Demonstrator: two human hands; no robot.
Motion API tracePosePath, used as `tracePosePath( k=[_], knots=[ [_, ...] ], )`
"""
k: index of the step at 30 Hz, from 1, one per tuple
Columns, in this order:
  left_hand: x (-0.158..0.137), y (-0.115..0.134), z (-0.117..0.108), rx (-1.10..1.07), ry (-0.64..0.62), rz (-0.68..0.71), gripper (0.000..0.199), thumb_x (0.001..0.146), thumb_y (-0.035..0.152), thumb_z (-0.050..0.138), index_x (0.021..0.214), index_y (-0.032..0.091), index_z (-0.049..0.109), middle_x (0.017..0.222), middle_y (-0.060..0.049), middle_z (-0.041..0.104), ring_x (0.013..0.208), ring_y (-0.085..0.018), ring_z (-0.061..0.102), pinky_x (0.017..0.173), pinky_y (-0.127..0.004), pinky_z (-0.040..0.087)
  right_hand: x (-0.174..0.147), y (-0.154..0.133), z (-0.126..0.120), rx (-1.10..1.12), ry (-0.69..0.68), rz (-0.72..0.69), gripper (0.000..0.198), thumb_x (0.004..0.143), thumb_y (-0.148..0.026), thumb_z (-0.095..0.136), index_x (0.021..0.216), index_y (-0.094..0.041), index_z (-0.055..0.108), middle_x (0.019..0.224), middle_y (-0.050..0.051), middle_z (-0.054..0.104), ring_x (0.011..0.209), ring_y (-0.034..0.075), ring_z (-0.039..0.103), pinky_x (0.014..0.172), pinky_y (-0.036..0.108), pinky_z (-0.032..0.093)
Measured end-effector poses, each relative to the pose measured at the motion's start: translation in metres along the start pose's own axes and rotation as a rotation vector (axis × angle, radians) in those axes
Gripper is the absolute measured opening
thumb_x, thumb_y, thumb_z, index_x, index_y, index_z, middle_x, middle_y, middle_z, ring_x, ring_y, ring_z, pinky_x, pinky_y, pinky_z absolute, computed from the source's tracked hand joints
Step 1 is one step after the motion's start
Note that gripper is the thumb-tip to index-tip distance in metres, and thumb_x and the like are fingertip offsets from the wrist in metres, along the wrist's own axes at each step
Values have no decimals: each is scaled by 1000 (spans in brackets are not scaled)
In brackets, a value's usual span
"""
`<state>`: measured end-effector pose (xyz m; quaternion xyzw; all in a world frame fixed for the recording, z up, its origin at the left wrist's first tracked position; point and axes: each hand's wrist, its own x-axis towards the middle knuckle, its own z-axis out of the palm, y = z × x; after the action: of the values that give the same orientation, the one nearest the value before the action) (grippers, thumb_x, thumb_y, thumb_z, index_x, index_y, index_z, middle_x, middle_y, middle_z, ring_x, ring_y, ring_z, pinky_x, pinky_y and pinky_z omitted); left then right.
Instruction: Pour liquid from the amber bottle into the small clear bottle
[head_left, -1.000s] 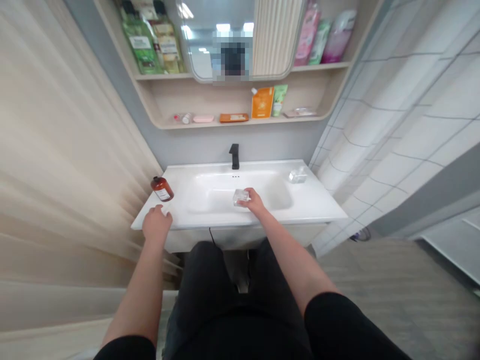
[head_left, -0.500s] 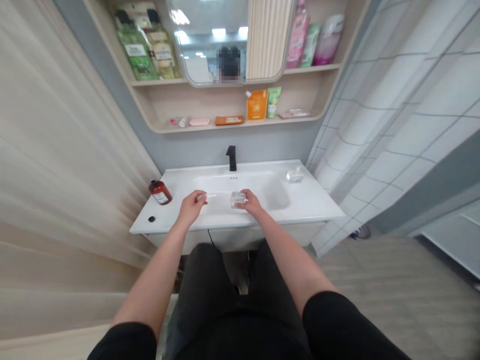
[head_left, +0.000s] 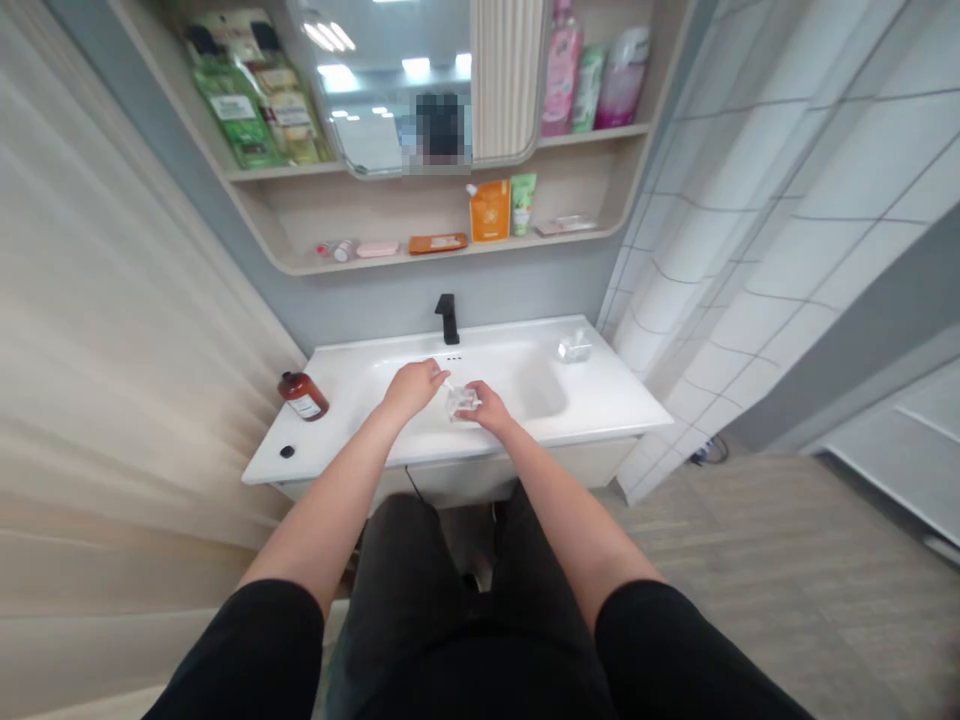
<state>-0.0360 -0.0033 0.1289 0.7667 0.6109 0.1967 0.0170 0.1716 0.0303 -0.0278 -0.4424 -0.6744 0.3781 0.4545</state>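
Note:
My right hand [head_left: 490,405] is wrapped around the side of a small clear square bottle [head_left: 460,402] above the sink [head_left: 536,385]. In my left hand [head_left: 414,386], thumb and fingers pinch a pump top whose thin pale tube [head_left: 448,383] points down at the bottle's mouth. The fingers hide most of that pump top, and I cannot tell whether the tube is inside the bottle. A brown bottle [head_left: 304,397] without a cap stands on the left of the counter, and a small black cap [head_left: 287,452] lies in front of it.
A black faucet [head_left: 447,318] rises behind the sink. Another clear container [head_left: 574,346] sits on the counter's right side. Above hangs a mirror cabinet [head_left: 289,265] with several toiletries on its shelves. Curtains flank both sides.
My left hand has come right to the clear bottle, and the tube has swung from nearly level to pointing down at its mouth. The view has shifted slightly.

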Motion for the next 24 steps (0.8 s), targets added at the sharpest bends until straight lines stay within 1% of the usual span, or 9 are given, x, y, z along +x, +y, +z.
tracePosePath(
  k=[3, 6, 8, 9, 12, 17, 20, 22, 24],
  knots=[
    [8, 4, 8, 21, -70, 44, 35, 105, 50, 66, 105, 21, 84, 103, -15, 85, 102, -32, 78, 91, -37, 56, 1, 0, 0, 21, -24, 29, 71, 61, -48, 96, 120, -28, 62, 99, -3, 72, 91, 24, 69, 90, 40, 58],
    [12, 7, 22, -26, -103, 66, 28, 102, 46, 70, 103, 23, 85, 105, -14, 85, 105, -32, 78, 94, -38, 57, 0, -2, -1, 16, -25, 32, 72, 59, -49, 97, 119, -28, 63, 97, -3, 72, 90, 25, 69, 90, 41, 57],
    [10, 8, 35, -86, -102, 52, 25, 99, 42, 73, 110, 22, 85, 107, -14, 85, 105, -32, 78, 95, -39, 57, 0, -4, -2, 16, -27, 23, 71, 60, -49, 97, 118, -28, 63, 98, -3, 73, 90, 25, 69, 88, 40, 57],
    [8, 9, 42, -122, -96, 30, 27, 98, 40, 75, 116, 22, 83, 107, -13, 84, 104, -32, 78, 94, -40, 57, 0, -5, -2, 10, -26, 19, 69, 61, -48, 97, 118, -28, 64, 98, -3, 73, 90, 24, 69, 88, 39, 57],
    [-1, 8, 61, -243, -37, -62, 35, 97, 38, 78, 127, 22, 78, 108, -12, 83, 102, -30, 78, 94, -39, 58, 0, -7, -4, -24, -13, 12, 65, 62, -46, 96, 116, -27, 65, 100, -2, 73, 91, 25, 70, 88, 39, 57],
    [-17, 6, 88, -464, 107, -152, 39, 96, 31, 77, 134, 24, 72, 120, -10, 81, 114, -27, 78, 105, -40, 60, -1, -11, -5, -27, -5, 36, 65, 61, -45, 96, 115, -26, 65, 98, -2, 73, 91, 25, 69, 89, 40, 56],
    [-22, 5, 101, -576, 140, -134, 41, 97, 23, 70, 138, 25, 70, 132, -11, 80, 122, -25, 77, 110, -41, 60, -2, -13, -5, -9, -12, 46, 65, 61, -45, 96, 114, -26, 64, 97, -2, 73, 90, 25, 69, 88, 39, 56],
    [-24, 4, 108, -608, 153, -98, 40, 98, 20, 65, 138, 24, 71, 139, -11, 78, 127, -25, 75, 114, -42, 59, -2, -13, -5, -7, -19, 48, 65, 61, -45, 95, 114, -26, 64, 96, -2, 73, 90, 25, 69, 87, 39, 56],
    [-24, 2, 113, -600, 170, -64, 40, 98, 22, 68, 137, 23, 72, 143, -12, 77, 130, -26, 74, 117, -43, 58, -2, -13, -5, -13, -14, 44, 64, 61, -45, 95, 114, -26, 64, 96, -2, 73, 89, 25, 69, 87, 39, 56]
  ],
)
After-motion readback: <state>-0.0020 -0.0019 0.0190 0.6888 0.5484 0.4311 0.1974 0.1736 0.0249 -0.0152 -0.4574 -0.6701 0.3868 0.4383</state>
